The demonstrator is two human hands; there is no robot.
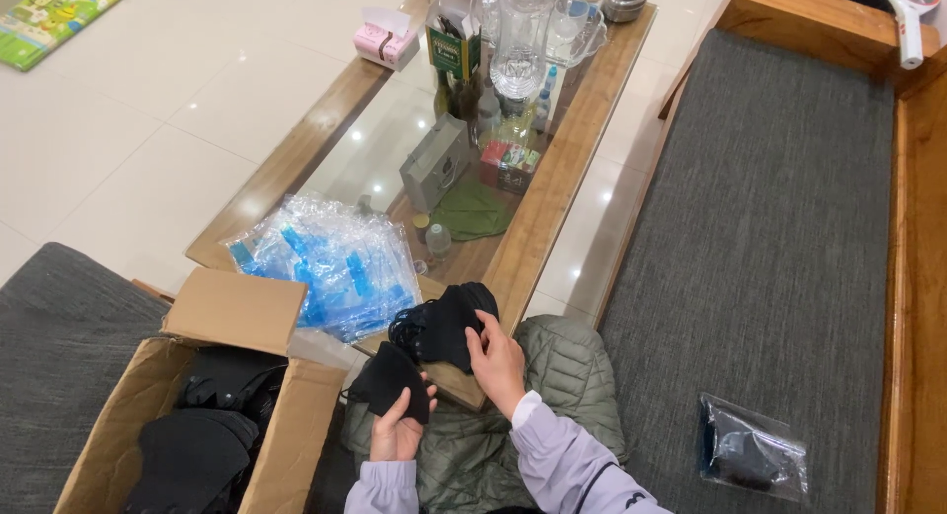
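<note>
Seated at a low glass tabletop (pixel 296 159) with a wooden frame, a person sorts black face masks with both hands. Left hand (pixel 398 433) is closed on a single black mask (pixel 390 381), pinched between thumb and fingers and held up just above the lap. Right hand (pixel 498 361) grips a stack of black masks (pixel 444 322) resting at the near corner of the tabletop, fingers curled over its edge. Just beside the stack lies a heap of clear plastic bags (pixel 330 257) with blue strips. An open cardboard box (pixel 237 312) at the person's left holds more dark items. On the grey bench cushion (pixel 769 228) to the right, well apart, lies a sealed clear packet (pixel 755 447) with dark contents.
</note>
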